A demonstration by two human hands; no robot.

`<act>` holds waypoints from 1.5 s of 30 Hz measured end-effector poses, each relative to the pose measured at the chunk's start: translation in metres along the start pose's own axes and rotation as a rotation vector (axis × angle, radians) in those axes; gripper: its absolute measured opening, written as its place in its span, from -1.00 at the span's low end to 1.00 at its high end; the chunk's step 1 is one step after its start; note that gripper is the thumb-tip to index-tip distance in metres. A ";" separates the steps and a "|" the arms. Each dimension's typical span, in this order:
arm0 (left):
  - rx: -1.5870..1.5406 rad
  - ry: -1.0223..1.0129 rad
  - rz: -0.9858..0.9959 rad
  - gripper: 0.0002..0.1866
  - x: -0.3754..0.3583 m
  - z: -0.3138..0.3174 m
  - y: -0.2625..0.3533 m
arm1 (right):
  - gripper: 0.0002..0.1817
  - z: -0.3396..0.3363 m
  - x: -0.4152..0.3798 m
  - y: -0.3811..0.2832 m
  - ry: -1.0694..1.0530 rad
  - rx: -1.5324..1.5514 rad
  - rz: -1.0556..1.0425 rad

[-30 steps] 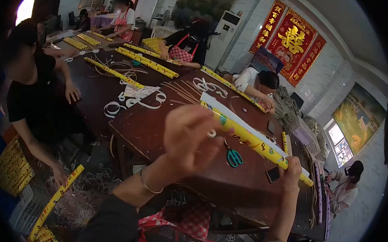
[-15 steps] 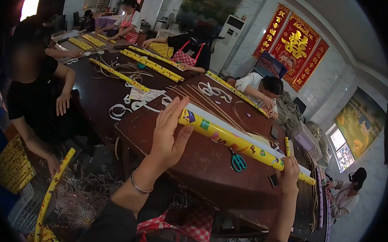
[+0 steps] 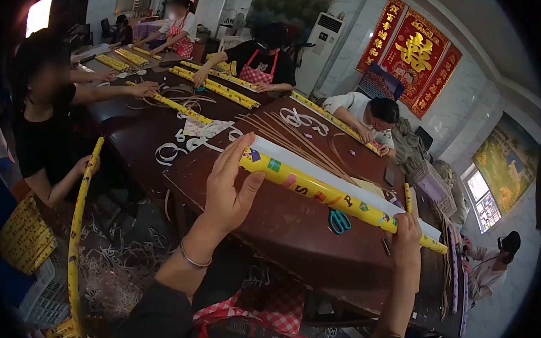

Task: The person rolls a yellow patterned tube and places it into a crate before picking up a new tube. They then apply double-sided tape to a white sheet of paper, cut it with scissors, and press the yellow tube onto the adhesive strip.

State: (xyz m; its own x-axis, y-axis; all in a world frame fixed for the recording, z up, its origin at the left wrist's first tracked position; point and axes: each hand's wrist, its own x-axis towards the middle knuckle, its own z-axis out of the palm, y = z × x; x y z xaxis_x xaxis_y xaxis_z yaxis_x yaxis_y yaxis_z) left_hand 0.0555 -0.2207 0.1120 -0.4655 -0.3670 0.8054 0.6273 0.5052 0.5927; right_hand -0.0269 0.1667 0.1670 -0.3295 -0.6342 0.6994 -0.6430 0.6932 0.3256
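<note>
A roll of yellow printed wrapping paper slants across in front of me, above the brown table, its white underside showing along the far edge. My left hand stands upright with fingers stretched, palm flat against the left end of the roll and thumb out near its lower edge. Near the other end, the fingers of my right hand are wrapped round the roll. A narrower yellow end sticks out past them. Teal-handled scissors lie on the table just below the roll.
Long brown strips and white curled strips lie on the table. On the left a person in black holds a long yellow tube. Other people work around the table. Shredded scraps cover the floor; purple tubes stand at right.
The roll and my hands have shifted slightly in view. The person at left has raised the yellow tube and stretched the other arm over the table.
</note>
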 end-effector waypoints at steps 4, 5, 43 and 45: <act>0.166 0.018 0.088 -0.32 0.011 -0.014 -0.021 | -0.68 -0.004 0.010 -0.014 0.046 -0.118 -0.021; 0.185 0.090 0.065 -0.30 0.013 -0.016 -0.018 | -0.70 -0.005 0.014 -0.020 0.048 -0.147 -0.013; 0.562 -1.324 -0.044 -0.63 -0.024 0.022 -0.102 | -0.56 0.103 -0.118 -0.109 -0.430 0.358 0.431; 0.497 -1.307 -0.041 -0.60 -0.035 0.042 -0.089 | -0.57 0.103 -0.118 -0.109 -0.432 0.361 0.431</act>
State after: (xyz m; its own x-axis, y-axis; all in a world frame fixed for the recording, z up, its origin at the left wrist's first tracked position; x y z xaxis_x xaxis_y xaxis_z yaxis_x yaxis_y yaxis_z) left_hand -0.0103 -0.2198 0.0312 -0.8884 0.4575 0.0371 0.4430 0.8335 0.3301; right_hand 0.0108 0.1309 -0.0164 -0.8029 -0.4599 0.3793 -0.5581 0.8035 -0.2070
